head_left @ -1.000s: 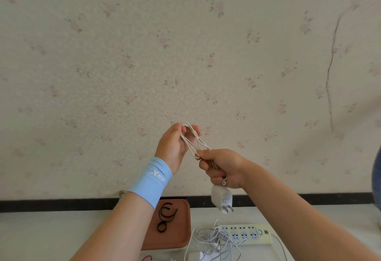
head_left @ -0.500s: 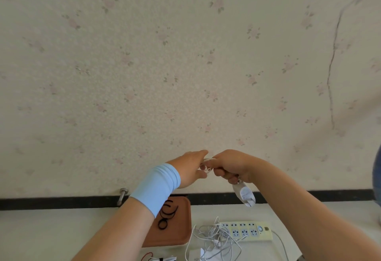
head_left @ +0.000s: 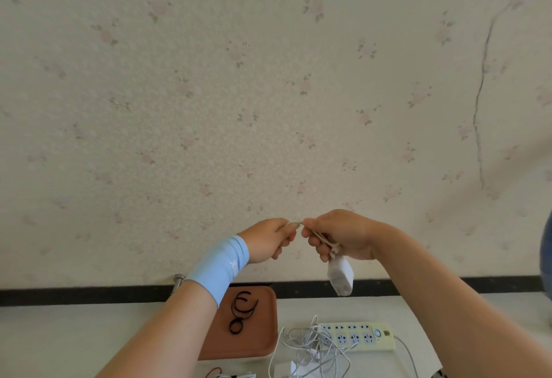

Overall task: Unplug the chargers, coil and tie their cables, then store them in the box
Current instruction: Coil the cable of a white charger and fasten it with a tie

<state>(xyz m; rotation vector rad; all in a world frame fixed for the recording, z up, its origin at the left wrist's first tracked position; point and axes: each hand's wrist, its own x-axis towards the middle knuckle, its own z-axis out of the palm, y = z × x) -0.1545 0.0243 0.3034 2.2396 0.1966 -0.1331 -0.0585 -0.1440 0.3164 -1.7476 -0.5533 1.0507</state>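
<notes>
Both hands are up in front of the wall, with the knuckles close together. The right hand (head_left: 340, 234) has its fingers curled round a small bundle of white cable (head_left: 321, 237). The white charger (head_left: 340, 276) hangs just below those fingers, its long side pointing down and a bit tilted. The left hand (head_left: 268, 240) is just beside the right one, and its fingers pinch the end of the same cable. A short bit of cable runs from side to side between the two sets of fingertips, and it looks pulled tight. So the thing to work on is right in the fingers, and both hands are just as near to it. I think the person is pulling a wrap or knot snug round the coil, but the knot is too small to see well. The next move likely needs the left fingers to pull out to their own side while the right fingers hold the bundle firm. If the right fingers go loose, the loops could spring open. Both forearms reach up and inward, and the left wrist wears a light blue band (head_left: 221, 264). Far below the fingers, on the table (head_left: 74, 342), lie a brown tray (head_left: 260, 344) with black bands (head_left: 242, 312), a power strip (head_left: 358, 333) and a messy pile of cables (head_left: 313, 347).
</notes>
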